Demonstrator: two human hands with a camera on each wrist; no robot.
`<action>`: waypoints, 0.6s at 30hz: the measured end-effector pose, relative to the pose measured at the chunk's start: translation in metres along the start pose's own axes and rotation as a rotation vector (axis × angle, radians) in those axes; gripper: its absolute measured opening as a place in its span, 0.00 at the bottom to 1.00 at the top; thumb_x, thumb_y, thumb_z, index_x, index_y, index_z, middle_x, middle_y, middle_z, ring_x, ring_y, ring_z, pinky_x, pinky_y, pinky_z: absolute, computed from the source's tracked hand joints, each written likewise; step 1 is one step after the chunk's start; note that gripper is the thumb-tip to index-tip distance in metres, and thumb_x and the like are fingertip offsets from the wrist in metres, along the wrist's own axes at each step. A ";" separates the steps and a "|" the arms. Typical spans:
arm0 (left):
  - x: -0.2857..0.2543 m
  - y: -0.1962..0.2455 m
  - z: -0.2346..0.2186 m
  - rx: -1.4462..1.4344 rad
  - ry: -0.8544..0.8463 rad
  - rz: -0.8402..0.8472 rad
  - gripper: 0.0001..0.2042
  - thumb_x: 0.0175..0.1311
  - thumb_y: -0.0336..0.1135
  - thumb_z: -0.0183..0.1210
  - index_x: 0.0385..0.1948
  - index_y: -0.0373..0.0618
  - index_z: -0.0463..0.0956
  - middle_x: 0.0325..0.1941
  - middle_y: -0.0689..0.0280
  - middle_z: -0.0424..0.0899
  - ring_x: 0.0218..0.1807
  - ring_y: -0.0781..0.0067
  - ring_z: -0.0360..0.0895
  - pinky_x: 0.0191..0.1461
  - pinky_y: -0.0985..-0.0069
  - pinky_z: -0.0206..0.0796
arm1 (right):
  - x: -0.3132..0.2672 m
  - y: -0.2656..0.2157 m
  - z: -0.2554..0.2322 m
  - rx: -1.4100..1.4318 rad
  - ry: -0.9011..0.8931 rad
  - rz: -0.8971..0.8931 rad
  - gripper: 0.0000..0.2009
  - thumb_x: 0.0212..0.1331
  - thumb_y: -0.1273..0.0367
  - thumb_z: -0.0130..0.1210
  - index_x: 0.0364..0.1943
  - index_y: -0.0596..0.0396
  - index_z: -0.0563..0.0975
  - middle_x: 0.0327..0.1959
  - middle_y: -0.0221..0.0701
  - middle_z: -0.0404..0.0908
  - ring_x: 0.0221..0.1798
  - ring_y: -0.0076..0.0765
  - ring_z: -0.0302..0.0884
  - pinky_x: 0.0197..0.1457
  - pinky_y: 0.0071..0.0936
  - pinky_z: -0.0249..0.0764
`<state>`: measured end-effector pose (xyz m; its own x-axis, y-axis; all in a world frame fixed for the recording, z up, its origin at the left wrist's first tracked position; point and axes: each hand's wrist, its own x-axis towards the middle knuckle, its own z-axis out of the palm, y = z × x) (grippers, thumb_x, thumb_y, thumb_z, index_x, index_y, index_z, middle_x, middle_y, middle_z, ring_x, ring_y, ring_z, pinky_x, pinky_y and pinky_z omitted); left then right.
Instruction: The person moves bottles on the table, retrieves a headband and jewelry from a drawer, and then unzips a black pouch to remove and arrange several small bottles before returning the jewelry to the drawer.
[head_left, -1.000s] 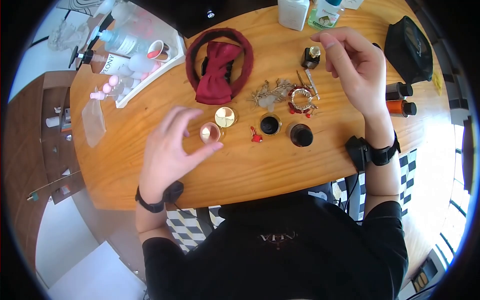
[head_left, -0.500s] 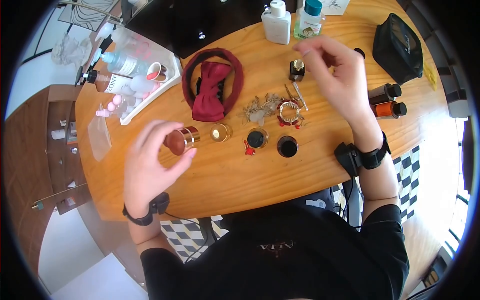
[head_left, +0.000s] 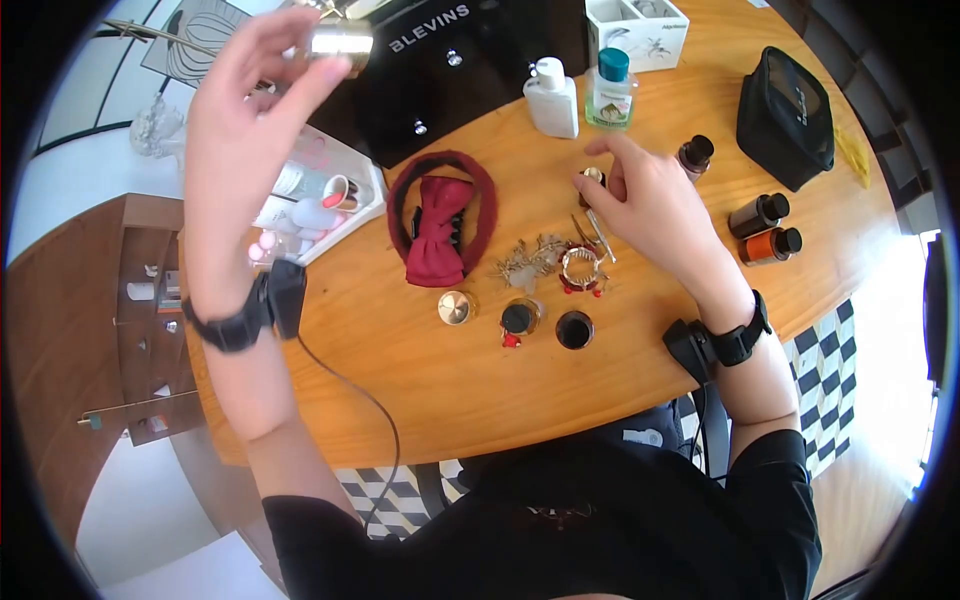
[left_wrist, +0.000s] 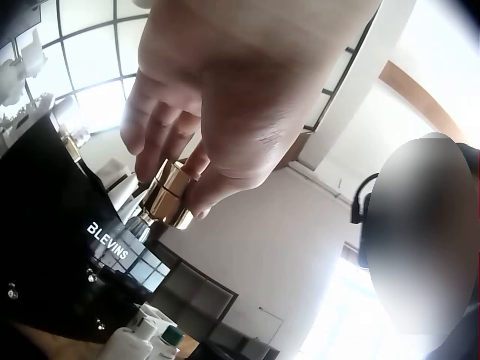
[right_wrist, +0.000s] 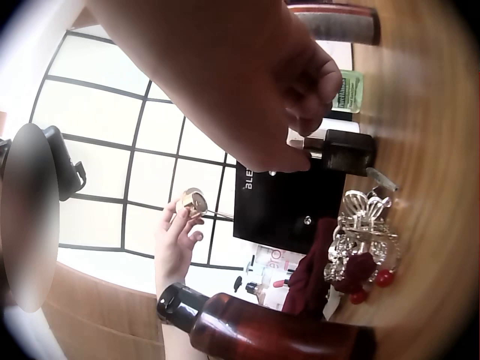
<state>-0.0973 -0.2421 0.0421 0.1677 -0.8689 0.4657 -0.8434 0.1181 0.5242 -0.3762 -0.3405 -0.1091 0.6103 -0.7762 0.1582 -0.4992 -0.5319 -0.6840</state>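
Raised over the black box [head_left: 470, 90], my left hand [head_left: 235, 140] pinches a shiny gold round container [head_left: 342, 42] between thumb and fingers. The left wrist view shows this gold container [left_wrist: 171, 193] at the fingertips of the left hand [left_wrist: 225, 112]. My right hand [head_left: 655, 210] is low over the table, its thumb and index finger at the gold cap of a small black bottle [head_left: 592, 188]. In the right wrist view, the black bottle [right_wrist: 349, 151] stands upright on the table, its cap between the digits of the right hand [right_wrist: 247, 90].
A red bow headband [head_left: 438, 235], hair ornaments [head_left: 580, 268], a gold-topped jar [head_left: 456, 307] and two dark-topped bottles [head_left: 574, 330] lie or stand mid-table. Behind are a white bottle [head_left: 552, 98] and a green one [head_left: 610, 95]. A black pouch [head_left: 788, 120] sits right, a white tray [head_left: 375, 195] left.
My left hand has picked the gold container up from the table and carried it up and left to the black box. The right hand has come down to the small black bottle's cap.
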 end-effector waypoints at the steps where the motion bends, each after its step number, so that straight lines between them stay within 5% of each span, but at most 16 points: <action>1: 0.016 -0.008 0.001 0.036 -0.019 0.009 0.19 0.67 0.34 0.67 0.58 0.39 0.79 0.54 0.66 0.85 0.52 0.76 0.79 0.58 0.77 0.70 | 0.001 0.001 -0.001 -0.003 -0.025 0.018 0.12 0.64 0.63 0.62 0.42 0.58 0.81 0.17 0.38 0.81 0.25 0.50 0.82 0.33 0.41 0.76; 4: 0.048 -0.020 0.019 -0.037 0.033 -0.078 0.13 0.66 0.30 0.65 0.51 0.38 0.79 0.39 0.67 0.86 0.41 0.80 0.80 0.46 0.80 0.73 | 0.000 0.007 0.002 0.036 -0.021 -0.012 0.12 0.64 0.63 0.62 0.42 0.58 0.81 0.18 0.39 0.81 0.26 0.49 0.82 0.33 0.41 0.76; 11: 0.086 -0.044 0.037 -0.015 -0.115 -0.065 0.12 0.61 0.29 0.68 0.45 0.40 0.80 0.31 0.75 0.78 0.34 0.86 0.73 0.40 0.82 0.69 | 0.001 0.005 -0.001 0.063 -0.038 -0.010 0.11 0.64 0.65 0.61 0.41 0.59 0.80 0.20 0.41 0.82 0.28 0.51 0.83 0.34 0.43 0.77; 18: 0.084 -0.025 0.040 0.205 -0.147 -0.085 0.13 0.61 0.31 0.68 0.45 0.37 0.84 0.32 0.70 0.84 0.34 0.83 0.77 0.41 0.80 0.71 | 0.001 0.006 -0.001 0.063 -0.042 -0.015 0.11 0.64 0.66 0.61 0.40 0.60 0.79 0.20 0.43 0.83 0.28 0.52 0.83 0.35 0.43 0.77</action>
<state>-0.0825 -0.3377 0.0395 0.1796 -0.9337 0.3098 -0.9177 -0.0456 0.3947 -0.3787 -0.3450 -0.1119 0.6436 -0.7525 0.1399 -0.4505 -0.5202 -0.7256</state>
